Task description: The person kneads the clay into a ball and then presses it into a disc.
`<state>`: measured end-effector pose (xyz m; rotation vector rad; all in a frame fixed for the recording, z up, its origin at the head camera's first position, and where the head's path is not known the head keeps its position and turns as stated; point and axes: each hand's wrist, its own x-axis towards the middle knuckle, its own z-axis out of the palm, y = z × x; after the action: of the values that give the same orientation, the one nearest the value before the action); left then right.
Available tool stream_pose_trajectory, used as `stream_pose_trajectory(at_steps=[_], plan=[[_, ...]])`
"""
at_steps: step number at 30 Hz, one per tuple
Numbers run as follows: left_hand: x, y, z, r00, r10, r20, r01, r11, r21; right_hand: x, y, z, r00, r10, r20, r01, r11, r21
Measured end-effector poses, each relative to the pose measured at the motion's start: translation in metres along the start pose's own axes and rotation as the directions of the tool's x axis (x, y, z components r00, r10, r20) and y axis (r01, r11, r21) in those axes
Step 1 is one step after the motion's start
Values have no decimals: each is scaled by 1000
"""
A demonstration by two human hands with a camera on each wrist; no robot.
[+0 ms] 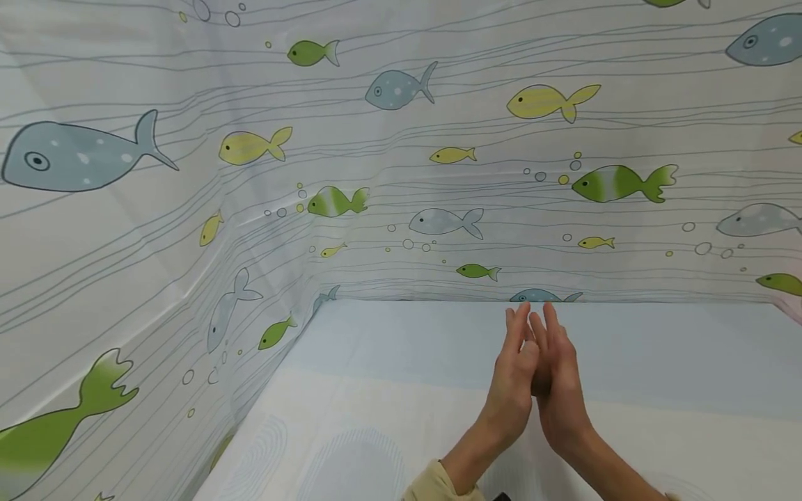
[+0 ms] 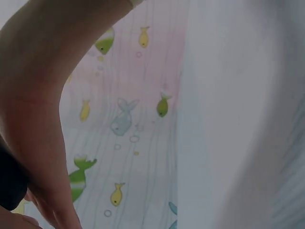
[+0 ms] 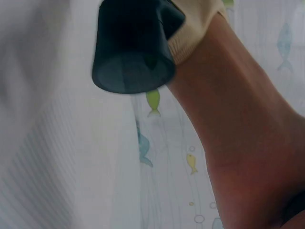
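In the head view my left hand (image 1: 515, 379) and right hand (image 1: 564, 393) stand upright right of centre, palms facing. Their fingers point up, mostly straight, with the fingertips a little apart. A narrow dark gap shows between the palms, and I see no object in it. A bare forearm (image 2: 38, 81) fills the left side of the left wrist view, its hand cut off at the bottom. In the right wrist view another forearm (image 3: 228, 95) has a beige sleeve (image 3: 202, 28) and a dark cylindrical device (image 3: 133, 52) beside it.
Beneath the hands lies a flat surface with a pale blue and white cover (image 1: 401, 390). A fabric or sheet wall (image 1: 351, 146) printed with green, yellow and blue fish rises behind it and along the left side.
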<state>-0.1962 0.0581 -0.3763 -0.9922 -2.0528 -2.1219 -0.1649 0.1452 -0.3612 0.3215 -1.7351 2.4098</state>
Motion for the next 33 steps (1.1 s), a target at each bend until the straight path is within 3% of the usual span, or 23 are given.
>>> stream_pose_trajectory(at_steps=[4,11,18,27,33], plan=[[3,-4,-7,998,13,-54,-13,1000,9,-6,7,7,999,-21,34,22,998,-56],[7,-7,-17,989,-16,-149,15,1000,-6,-8,15,12,993,-79,86,84,995,-59],[14,-5,-31,967,3,-256,-8,1000,-19,-11,17,22,995,-36,94,45,994,-98],[19,-1,-47,947,9,-320,-18,1000,-25,-20,15,32,989,-8,146,20,997,-77],[18,-3,-44,953,1,-302,-16,999,-46,-20,14,32,990,-12,140,25,996,-89]])
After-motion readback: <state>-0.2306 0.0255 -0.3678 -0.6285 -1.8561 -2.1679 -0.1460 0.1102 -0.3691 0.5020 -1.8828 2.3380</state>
